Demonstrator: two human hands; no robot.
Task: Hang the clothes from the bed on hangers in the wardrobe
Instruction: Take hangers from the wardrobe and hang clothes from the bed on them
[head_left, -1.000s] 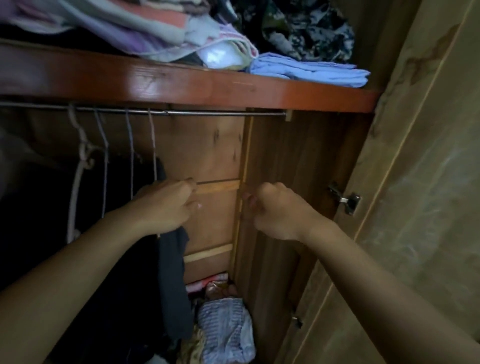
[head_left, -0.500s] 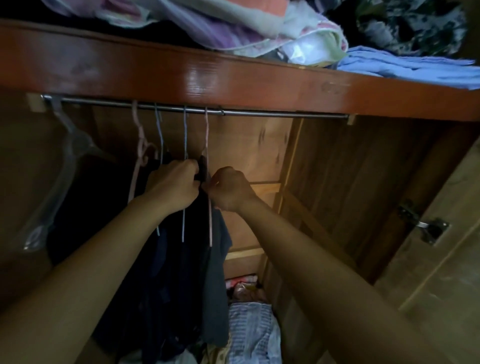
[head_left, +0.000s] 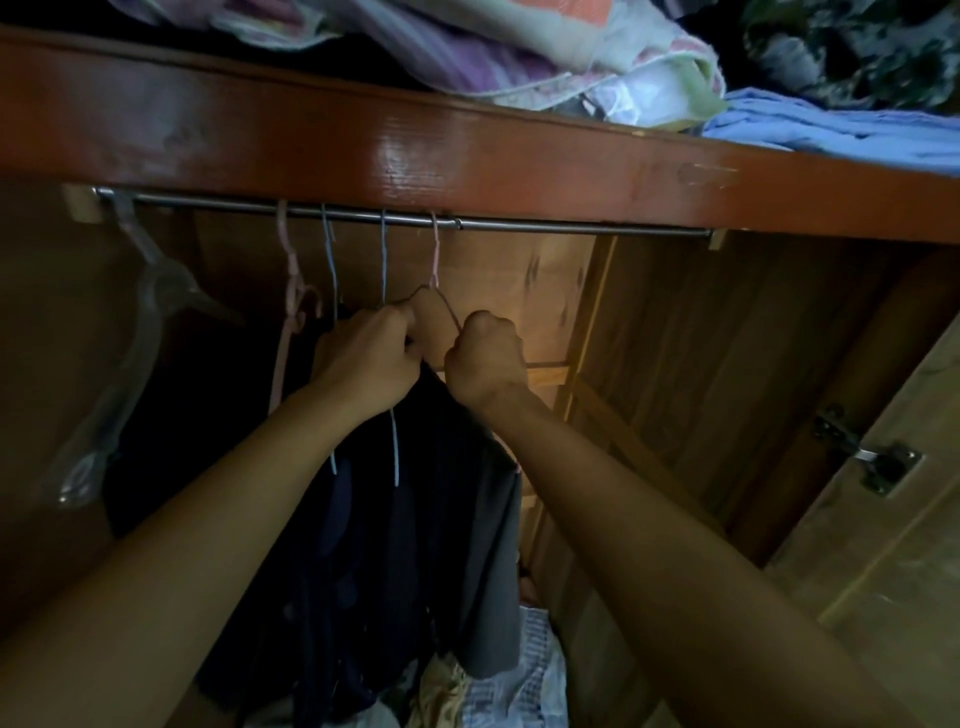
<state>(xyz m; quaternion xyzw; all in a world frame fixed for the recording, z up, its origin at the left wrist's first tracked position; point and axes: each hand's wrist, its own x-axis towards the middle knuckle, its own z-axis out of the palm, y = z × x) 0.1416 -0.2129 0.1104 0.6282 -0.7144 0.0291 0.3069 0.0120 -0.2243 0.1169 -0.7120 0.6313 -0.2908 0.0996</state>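
Head view: the left hand and right hand are curled tightly on a dark garment at the pink hanger. Compared with half a second earlier, the fists are held slightly apart.
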